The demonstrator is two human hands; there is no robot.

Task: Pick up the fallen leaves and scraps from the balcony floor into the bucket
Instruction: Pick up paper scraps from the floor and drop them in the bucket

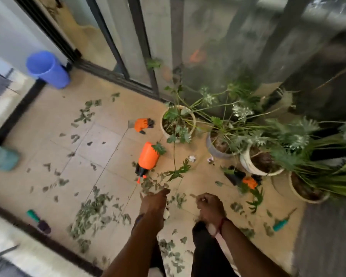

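looking down on a tiled balcony floor point(108, 140) littered with fallen leaves point(92, 214), the left hand point(155, 199) has its fingers curled round a small clump of them, and the right hand point(210, 204) is closed in a fist that seems to pinch a thin pale scrap point(193, 195), though blur hides the detail. the blue bucket point(48, 69) stands well apart in the far left corner, beside the sliding door. carrying loose handfuls that far could shed leaves, and the orange spray bottle point(148, 156) lying between is a tripping risk.
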